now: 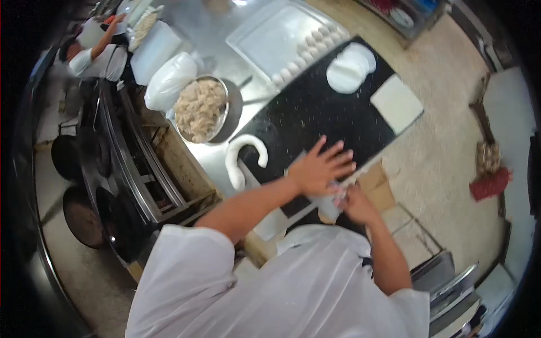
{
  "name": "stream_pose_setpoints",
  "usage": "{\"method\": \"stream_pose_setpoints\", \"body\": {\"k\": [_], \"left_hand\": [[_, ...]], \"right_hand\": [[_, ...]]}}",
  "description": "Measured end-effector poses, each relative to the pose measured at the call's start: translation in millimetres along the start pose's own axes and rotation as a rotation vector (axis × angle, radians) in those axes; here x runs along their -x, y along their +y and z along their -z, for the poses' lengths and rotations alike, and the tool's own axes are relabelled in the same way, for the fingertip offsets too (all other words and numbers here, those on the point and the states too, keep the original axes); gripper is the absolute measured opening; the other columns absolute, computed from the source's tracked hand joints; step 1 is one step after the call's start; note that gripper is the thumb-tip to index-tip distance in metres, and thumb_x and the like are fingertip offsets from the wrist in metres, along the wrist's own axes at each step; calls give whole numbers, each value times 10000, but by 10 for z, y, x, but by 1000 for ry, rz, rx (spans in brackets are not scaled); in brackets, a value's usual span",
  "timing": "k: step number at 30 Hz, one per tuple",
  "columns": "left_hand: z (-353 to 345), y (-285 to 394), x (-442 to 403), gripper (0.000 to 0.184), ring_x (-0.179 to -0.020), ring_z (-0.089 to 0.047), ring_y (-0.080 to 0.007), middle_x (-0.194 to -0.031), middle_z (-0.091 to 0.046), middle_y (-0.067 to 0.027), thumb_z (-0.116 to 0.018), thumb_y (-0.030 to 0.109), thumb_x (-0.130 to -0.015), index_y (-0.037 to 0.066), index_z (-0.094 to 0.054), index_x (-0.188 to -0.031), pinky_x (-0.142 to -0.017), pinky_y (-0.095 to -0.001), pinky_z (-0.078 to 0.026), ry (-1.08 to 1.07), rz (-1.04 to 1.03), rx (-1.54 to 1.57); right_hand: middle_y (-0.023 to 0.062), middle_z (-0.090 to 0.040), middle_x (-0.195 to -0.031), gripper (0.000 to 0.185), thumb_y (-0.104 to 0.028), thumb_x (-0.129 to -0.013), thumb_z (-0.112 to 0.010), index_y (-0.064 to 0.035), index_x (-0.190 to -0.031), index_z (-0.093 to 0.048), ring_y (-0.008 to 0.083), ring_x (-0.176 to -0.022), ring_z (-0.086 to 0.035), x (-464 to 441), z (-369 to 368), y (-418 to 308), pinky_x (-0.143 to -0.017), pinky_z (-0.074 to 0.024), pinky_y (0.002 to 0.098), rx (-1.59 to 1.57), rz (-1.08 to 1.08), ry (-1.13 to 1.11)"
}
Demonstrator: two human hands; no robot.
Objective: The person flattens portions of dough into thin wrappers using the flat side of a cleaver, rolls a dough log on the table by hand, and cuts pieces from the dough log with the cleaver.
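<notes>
My left hand (322, 172) is stretched out with its fingers spread, over the near edge of a black work board (304, 112). Just to its right, below the board's edge, my right hand (359, 204) is closed around a small whitish and pink thing (339, 197) that I cannot make out. A hook-shaped rope of white dough (232, 160) lies at the board's left end. White round sheets (346, 73) rest in a stack on the far part of the board. Beside them is a pale square slab (397, 104).
A metal bowl (224, 115) of pale minced filling (198, 110) stands left of the board, next to a white plastic bag (172, 81). Dough balls (309, 52) line a clear tray (265, 39) behind. Dark woks (84, 217) sit at left. Another person (101, 59) works at upper left.
</notes>
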State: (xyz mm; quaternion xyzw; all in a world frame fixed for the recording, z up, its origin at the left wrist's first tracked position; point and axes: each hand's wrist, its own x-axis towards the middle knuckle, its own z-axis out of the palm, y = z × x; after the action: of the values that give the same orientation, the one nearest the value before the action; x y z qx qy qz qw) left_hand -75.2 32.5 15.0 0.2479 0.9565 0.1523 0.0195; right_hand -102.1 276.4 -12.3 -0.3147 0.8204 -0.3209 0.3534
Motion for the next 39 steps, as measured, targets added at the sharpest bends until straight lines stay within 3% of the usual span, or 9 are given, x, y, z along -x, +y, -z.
{"method": "stream_pose_setpoints", "body": {"k": [3, 6, 10, 19, 26, 28, 32, 36, 39], "left_hand": [[88, -259, -334, 742, -1528, -289, -362, -1630, -372, -113, -536, 676, -915, 260, -484, -1527, -1211, -667, -121, -4, -4, 23], [147, -359, -510, 738, -1539, -262, -356, -1630, -368, -127, -521, 685, -917, 264, -487, -1522, -1212, -666, -119, 86, 13, -27], [183, -26, -127, 722, -1554, -225, -340, -1628, -374, -112, -488, 703, -929, 282, -483, -1516, -1216, -670, -101, -178, -267, -25], [222, -537, -720, 765, -1531, -279, -349, -1614, -395, -102, -592, 666, -868, 264, -497, -1511, -1209, -670, -121, -64, -311, -1], [10, -17, -221, 713, -1522, -299, -357, -1551, -477, -86, -536, 722, -877, 285, -562, -1439, -1204, -687, -122, -156, -366, 141], [8, -15, -412, 698, -1512, -314, -357, -1537, -493, -75, -533, 712, -889, 271, -571, -1429, -1199, -687, -136, -106, -410, 41], [150, -297, -823, 709, -1501, -324, -369, -1545, -482, -88, -539, 700, -892, 252, -566, -1440, -1204, -674, -136, -58, -329, -19], [154, -534, -848, 740, -1501, -316, -385, -1568, -450, -127, -545, 702, -887, 239, -555, -1463, -1211, -665, -97, 44, -227, -24], [40, -196, -434, 767, -1505, -318, -378, -1571, -445, -136, -549, 716, -869, 225, -557, -1458, -1217, -670, -92, -50, -272, 48]], "right_hand": [[257, -713, -913, 501, -443, -932, -667, 28, -1103, -686, 389, -902, -710, -244, 689, -514, -771, -537, 488, -259, -450, -317], [277, -710, -965, 527, -458, -920, -678, 45, -1078, -690, 439, -916, -695, -317, 817, -568, -814, -523, 510, -192, -490, -250], [301, -702, -994, 549, -425, -882, -735, 49, -1146, -655, 458, -873, -700, 328, -228, -34, -828, -538, 517, 152, 150, 255], [330, -684, -1084, 669, -345, -830, -803, 88, -1261, -530, 460, -959, -698, -298, 667, -578, -806, -539, 510, -60, -459, -78], [329, -693, -1040, 765, -354, -835, -811, 47, -1382, -456, 496, -1004, -675, 400, -194, -395, -864, -539, 540, -66, -189, 147], [337, -612, -1280, 884, -315, -804, -842, 46, -1465, -379, 476, -1148, -631, 453, -156, -516, -913, -530, 506, -56, -220, 339], [339, -673, -1088, 689, -369, -785, -834, 56, -1258, -568, 480, -1068, -656, 28, 649, -672, -906, -534, 516, -47, -463, 39], [320, -684, -1067, 635, -411, -777, -835, 51, -1162, -631, 464, -1036, -675, -114, 475, -554, -882, -546, 499, -43, -441, 114], [301, -697, -1036, 647, -365, -773, -853, 51, -1179, -568, 461, -998, -687, 323, -40, -394, -857, -540, 499, 90, -128, 224]]}}
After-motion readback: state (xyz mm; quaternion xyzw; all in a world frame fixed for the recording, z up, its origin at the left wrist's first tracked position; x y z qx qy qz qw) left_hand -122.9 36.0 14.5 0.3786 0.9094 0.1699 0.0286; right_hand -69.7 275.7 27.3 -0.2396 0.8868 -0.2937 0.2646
